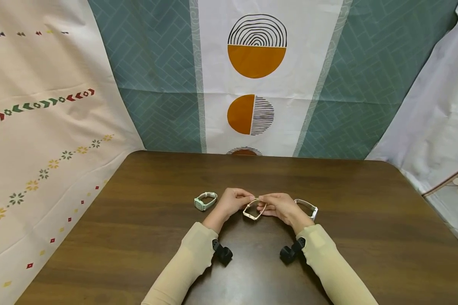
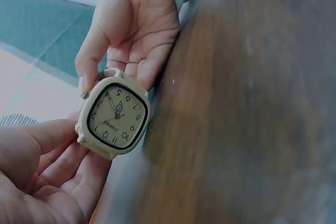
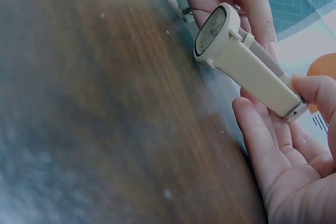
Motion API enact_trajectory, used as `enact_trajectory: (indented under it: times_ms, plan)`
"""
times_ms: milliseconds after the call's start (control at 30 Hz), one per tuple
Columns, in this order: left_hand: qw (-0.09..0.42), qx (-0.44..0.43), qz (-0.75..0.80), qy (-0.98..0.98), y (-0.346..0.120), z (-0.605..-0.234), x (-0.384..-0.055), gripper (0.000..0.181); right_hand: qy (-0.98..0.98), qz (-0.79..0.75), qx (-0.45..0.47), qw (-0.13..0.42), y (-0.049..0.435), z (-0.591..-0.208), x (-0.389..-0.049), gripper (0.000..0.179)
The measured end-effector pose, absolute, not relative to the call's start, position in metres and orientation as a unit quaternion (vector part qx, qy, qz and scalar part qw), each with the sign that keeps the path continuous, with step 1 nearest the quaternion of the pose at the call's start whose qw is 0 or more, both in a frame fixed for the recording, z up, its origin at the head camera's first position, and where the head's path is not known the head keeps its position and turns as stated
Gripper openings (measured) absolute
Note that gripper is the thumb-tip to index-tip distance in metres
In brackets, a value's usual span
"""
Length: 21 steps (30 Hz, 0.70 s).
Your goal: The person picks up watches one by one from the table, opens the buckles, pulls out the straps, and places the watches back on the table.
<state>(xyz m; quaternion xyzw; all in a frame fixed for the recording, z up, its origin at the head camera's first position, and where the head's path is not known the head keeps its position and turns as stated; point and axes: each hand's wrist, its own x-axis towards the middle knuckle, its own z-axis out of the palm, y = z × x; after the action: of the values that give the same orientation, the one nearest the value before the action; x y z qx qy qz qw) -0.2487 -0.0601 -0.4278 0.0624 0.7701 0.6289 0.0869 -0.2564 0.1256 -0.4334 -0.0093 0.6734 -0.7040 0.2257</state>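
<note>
A cream wristwatch [image 1: 250,215] with a rounded-square face is held up between both hands, its strap closed into a loop. My left hand [image 1: 233,201] pinches the strap from the left, fingertips near the right hand's. With thumb and fingers, my right hand [image 1: 281,206] grips the strap at its buckle end, and the metal buckle [image 3: 295,112] shows in the right wrist view. In the left wrist view the numbered dial [image 2: 116,116] faces the camera, upside down. Part of the strap is hidden behind the fingers.
A mint-green watch [image 1: 199,205] lies on the brown wooden table [image 1: 145,237], left of the left hand. Partly behind the right wrist lies a white watch [image 1: 312,208]. Patterned cloths hang around the table's back and sides.
</note>
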Motion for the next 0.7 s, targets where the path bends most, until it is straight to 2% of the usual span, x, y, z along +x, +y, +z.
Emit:
enact_trajectory:
  times_ms: [267,700]
  plan:
    - [0.076,0.079,0.641,0.76,-0.0549,-0.4284,-0.2471,0.019,0.678,-0.699,-0.009,0.226,0.1253,-0.4321,-0.256,0.021]
    - [0.098,0.039,0.679,0.727,-0.0537,-0.4289,-0.2476,0.019,0.641,-0.727,0.002,0.247,0.1281,-0.4308,-0.2581,0.015]
